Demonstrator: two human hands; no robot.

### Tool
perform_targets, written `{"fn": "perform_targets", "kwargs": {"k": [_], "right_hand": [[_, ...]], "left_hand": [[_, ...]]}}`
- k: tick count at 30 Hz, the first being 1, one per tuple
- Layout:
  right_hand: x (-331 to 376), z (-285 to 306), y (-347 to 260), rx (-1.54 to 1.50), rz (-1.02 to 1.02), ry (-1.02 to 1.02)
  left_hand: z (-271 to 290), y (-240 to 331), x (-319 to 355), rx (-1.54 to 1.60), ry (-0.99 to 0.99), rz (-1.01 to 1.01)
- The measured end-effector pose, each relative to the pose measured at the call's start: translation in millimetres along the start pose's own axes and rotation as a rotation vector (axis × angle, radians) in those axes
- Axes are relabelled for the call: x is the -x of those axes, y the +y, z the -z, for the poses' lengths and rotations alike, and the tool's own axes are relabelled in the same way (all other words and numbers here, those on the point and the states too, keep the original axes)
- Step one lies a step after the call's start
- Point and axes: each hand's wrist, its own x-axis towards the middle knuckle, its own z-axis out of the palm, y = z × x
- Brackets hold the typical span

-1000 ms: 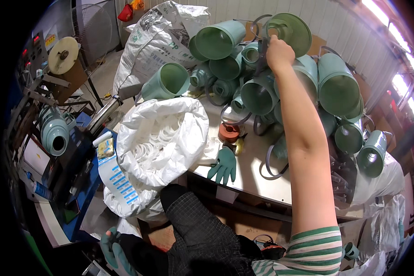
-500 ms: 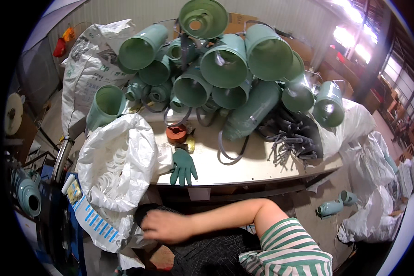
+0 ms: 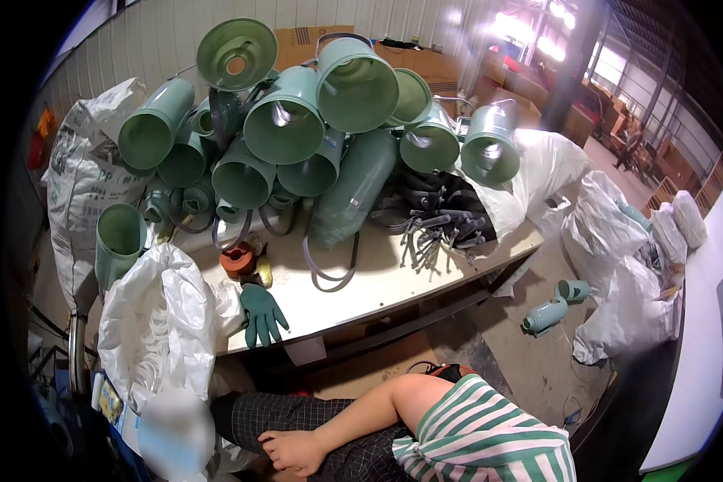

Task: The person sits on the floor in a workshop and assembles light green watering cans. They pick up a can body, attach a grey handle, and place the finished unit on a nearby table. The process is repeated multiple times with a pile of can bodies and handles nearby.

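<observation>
A dark green fabric glove lies at the near edge of the pale flat-topped table, a squat orange-red round object just behind it. A white printed woven sack stands leftward; brown cardboard leans near the pale ribbed wall; crumpled white plastic bags fill the right.

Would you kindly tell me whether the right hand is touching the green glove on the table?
Apart: the head view shows the right hand over the checked trousers, with a clear gap between it and the green glove on the table.
</observation>
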Motion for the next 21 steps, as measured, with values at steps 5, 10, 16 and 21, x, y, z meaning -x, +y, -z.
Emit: {"fn": "perform_targets", "kwargs": {"k": [5,10,16,21], "right_hand": [[-45.3,-29.1,-22.7,-0.076,0.128,-0.082],[-45.7,6.9,-71.3,0.056,-0.126,-0.36],[-23.8,7.3,-63.5,0.313,-0.004,-0.426],[-27.0,17.2,-49.7,0.365,0.022,-0.553]], "left_hand": [[26.9,-42.1,5.1,0.072,0.078,-0.019],[87.3,55.5,85.4,-0.266,0.29,-0.009],[92.6,-32.8,182.5,-0.393,0.526,0.567],[96.8,-166.2,261.2,-0.757,0.497,0.928]]}}
